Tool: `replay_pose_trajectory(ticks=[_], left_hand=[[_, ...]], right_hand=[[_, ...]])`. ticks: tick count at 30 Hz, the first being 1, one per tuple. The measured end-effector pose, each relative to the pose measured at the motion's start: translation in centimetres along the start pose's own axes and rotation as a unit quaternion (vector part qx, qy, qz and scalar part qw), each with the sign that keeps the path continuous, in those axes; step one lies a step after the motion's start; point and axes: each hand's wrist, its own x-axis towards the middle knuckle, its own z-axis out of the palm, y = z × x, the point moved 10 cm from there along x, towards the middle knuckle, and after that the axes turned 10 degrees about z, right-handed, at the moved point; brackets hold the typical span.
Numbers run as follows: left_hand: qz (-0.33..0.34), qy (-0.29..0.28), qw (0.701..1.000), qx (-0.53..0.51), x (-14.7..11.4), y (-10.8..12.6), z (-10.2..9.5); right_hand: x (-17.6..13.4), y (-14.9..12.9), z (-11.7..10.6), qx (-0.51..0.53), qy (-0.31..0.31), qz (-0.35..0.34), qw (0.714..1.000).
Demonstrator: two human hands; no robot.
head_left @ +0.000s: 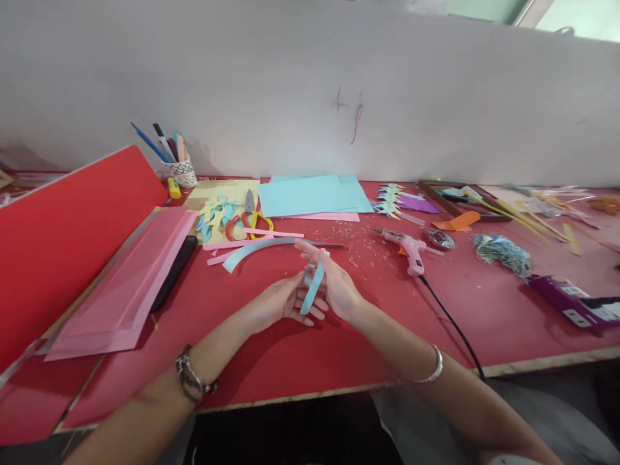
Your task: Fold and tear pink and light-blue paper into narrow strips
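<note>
A light blue paper strip [314,289] hangs aslant between my two hands above the red table, bent near its upper part, its lower end free. My left hand [285,299] is under and beside it, with thumb and fingers curled about its folded part. My right hand [340,288] comes in from the other side, pinching the strip near its top; some of its fingers are stretched out. Exactly where the fingertips touch is partly hidden. Behind the hands lies a longer curved light blue strip [256,247], next to pink strips [227,245].
A pink glue gun [411,250] with a black cord lies to the right. Scissors [249,205], cut paper pieces [216,216] and blue sheets [305,195] lie behind. Pink sheets [130,284] and a red board [72,239] stand left. A purple box [571,302] is far right.
</note>
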Motion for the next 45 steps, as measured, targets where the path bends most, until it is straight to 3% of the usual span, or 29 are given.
replay_pose_trajectory(ticks=[4, 9, 14, 16, 19, 22, 25, 27, 29, 36, 40, 45], left_hand=[[-0.017, -0.025, 0.999, -0.027, 0.0, -0.2, 0.2], [-0.05, -0.02, 0.998, -0.037, -0.3, -0.6, -0.1], [-0.022, 0.003, 1.0, -0.018, -0.6, 0.0, -0.3], [-0.01, 0.011, 1.0, -0.015, -0.6, 0.4, -0.6], [-0.002, 0.033, 0.999, -0.001, -0.5, 0.9, -1.6], [0.016, 0.068, 0.996, 0.051, -0.4, 1.6, -2.7], [0.032, 0.086, 0.982, 0.163, -0.5, 2.1, -3.4], [0.037, 0.078, 0.968, 0.234, -0.6, 2.3, -3.3], [0.046, 0.066, 0.957, 0.28, -0.5, 2.6, -3.3], [0.053, 0.079, 0.947, 0.307, -0.4, 3.4, -4.4], [0.065, 0.063, 0.944, 0.318, -0.4, 3.7, -4.1], [0.097, 0.055, 0.93, 0.35, -0.5, 4.5, -3.8]], right_hand=[[-0.5, 0.2, 0.1, 0.09, 0.002, 0.026, 0.996], [-0.8, -0.3, 1.0, 0.059, -0.033, 0.02, 0.998], [-0.3, -0.5, 0.8, 0.031, -0.03, 0.005, 0.999], [0.3, 0.0, -0.5, 0.033, 0.01, 0.024, 0.999], [0.7, 0.3, -4.1, -0.032, 0.132, 0.035, 0.99], [-0.7, -3.6, -5.3, -0.223, 0.209, -0.118, 0.945], [-2.6, -6.2, -1.5, -0.406, 0.126, -0.282, 0.86], [-3.0, -5.8, 0.6, -0.48, 0.057, -0.306, 0.82], [-3.0, -5.4, 1.4, -0.507, 0.034, -0.301, 0.807], [-1.9, -4.4, 1.0, -0.431, -0.003, -0.257, 0.865], [-1.6, -3.9, 1.5, -0.418, -0.04, -0.232, 0.877], [-1.0, -4.0, -0.1, -0.356, -0.009, -0.207, 0.911]])
